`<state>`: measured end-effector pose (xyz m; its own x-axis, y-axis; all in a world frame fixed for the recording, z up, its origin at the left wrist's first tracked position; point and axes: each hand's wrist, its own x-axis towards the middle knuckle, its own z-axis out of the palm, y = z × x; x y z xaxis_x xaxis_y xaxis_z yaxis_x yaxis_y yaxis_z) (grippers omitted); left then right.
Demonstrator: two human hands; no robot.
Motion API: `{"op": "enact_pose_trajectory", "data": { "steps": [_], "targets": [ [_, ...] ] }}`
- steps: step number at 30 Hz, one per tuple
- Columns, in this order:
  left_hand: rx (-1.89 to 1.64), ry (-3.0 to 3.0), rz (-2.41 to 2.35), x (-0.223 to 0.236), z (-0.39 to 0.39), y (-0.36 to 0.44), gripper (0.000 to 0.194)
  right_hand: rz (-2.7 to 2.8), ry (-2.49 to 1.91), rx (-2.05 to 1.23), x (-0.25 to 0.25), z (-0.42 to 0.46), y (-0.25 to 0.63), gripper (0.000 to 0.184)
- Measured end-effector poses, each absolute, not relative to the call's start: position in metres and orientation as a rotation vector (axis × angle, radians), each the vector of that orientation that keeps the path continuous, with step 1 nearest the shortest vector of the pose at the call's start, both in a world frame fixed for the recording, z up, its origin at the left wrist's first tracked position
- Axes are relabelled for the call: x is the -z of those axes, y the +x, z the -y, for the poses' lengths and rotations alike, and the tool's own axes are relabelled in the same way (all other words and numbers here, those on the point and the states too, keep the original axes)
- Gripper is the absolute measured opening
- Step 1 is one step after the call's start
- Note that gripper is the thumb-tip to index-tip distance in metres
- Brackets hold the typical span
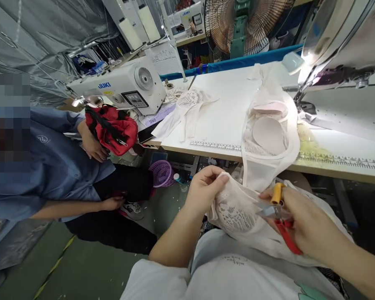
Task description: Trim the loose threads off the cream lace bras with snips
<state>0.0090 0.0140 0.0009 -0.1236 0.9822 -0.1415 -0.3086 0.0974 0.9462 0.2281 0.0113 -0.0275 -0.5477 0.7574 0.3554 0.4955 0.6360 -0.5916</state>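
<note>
My left hand is closed on the upper edge of a pale pink lace bra, thumb and fingers pinching the fabric above my lap. My right hand is wrapped around small scissors with red and yellow handles. Their blades point left, against the lace cup, and the index finger presses at the cup's edge. Another padded cup lies on the table's front edge, its band hanging down toward my hands. Whether it is joined to the held cup I cannot tell.
A sewing machine head with a lit needle area rises at right. Along the white table's front runs a ruler strip. Farther left are another bra, a JUKI machine and a red bag. A person in blue is at left.
</note>
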Motion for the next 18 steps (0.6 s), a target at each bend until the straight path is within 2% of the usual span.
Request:
{"op": "enact_pose_trajectory", "data": {
  "steps": [4, 6, 11, 18],
  "targets": [
    [-1.49, 0.877, -1.116, -0.005, 0.003, -0.005, 0.02, 2.28, -0.843, -0.633, 0.027, -0.009, 0.226, 0.049],
    [-1.529, 0.906, -1.099, -0.008, 0.01, -0.011, 0.016, 2.293, -0.743, -0.572, 0.026, -0.007, 0.222, 0.053],
    [-1.629, 1.015, -1.07, -0.019, 0.025, -0.02, 0.011, 2.286, -0.564, -0.374, 0.024, -0.006, 0.208, 0.029],
    [-1.765, 1.03, -1.152, -0.032, 0.038, -0.032, 0.017, 2.263, -0.568, -0.273, 0.016, 0.009, 0.224, 0.021]
  ]
}}
